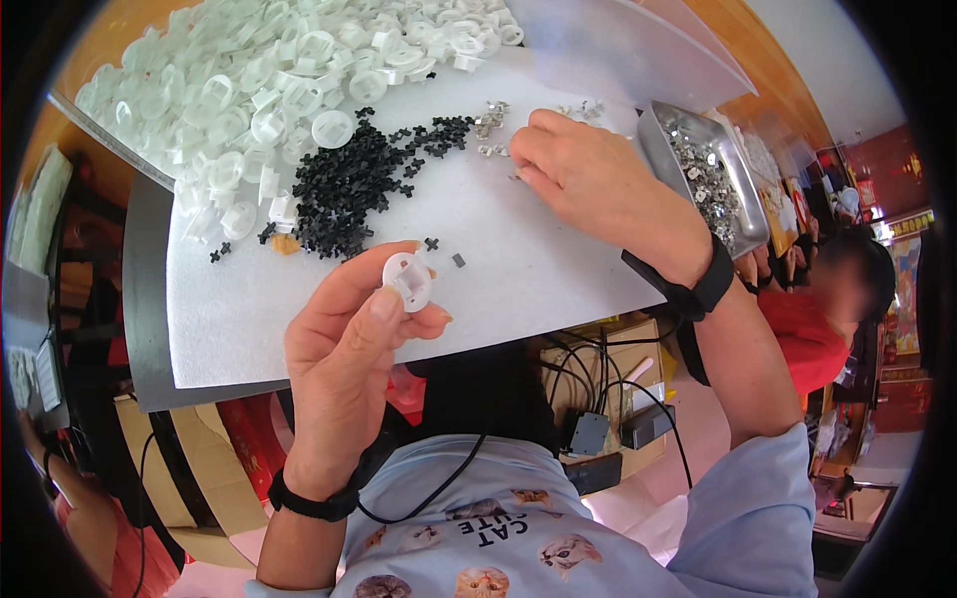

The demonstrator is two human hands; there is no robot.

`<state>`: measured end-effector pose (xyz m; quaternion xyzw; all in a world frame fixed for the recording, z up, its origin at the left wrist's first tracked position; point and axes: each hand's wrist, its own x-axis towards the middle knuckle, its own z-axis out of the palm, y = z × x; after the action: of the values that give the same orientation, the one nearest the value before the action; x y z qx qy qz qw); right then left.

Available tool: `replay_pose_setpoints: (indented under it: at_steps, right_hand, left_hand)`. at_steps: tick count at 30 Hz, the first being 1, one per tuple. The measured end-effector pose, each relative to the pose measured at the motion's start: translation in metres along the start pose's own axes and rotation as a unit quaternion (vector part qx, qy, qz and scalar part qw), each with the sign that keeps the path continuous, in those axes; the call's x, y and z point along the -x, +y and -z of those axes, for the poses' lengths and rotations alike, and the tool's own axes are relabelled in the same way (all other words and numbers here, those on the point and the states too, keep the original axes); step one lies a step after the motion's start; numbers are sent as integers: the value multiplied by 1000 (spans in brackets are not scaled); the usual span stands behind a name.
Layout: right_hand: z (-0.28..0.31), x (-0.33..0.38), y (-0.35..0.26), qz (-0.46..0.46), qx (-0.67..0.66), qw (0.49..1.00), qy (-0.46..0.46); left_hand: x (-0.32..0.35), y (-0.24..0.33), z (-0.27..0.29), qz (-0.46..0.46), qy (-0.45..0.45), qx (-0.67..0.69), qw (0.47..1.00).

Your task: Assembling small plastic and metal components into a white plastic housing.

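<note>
Your left hand pinches one white round piece between thumb and fingers, holding it tilted up over the near side of the white mat. Your right hand has its thumb and fingers drawn close together beside the small metal bits; you can't tell from this view whether anything sits between those fingertips.

As for how far along you are, the work seems to be at one piece among many. No black part shows on the face of the piece you hold, so it looks unfilled from this side, though its far side is hidden. Plenty looks left: a big heap of white pieces spreads across the back left, with a dark pile of black crosses just in front. Metal parts also lie in the steel tray to your right, but you can't tell whether any are finished.

Your held piece sits at the fingertips, clear of the palm, just left of a lone black cross and well apart from your right hand.
</note>
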<state>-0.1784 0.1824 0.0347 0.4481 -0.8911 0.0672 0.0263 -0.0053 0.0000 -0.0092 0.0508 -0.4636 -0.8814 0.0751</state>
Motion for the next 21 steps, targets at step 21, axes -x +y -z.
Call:
replay_pose_setpoints:
  at_steps: [21]
  right_hand:
    - [13, 9, -90, -53, -458, 882, -94]
  left_hand:
    - [2, 2, -3, 18, 20, 64, 998]
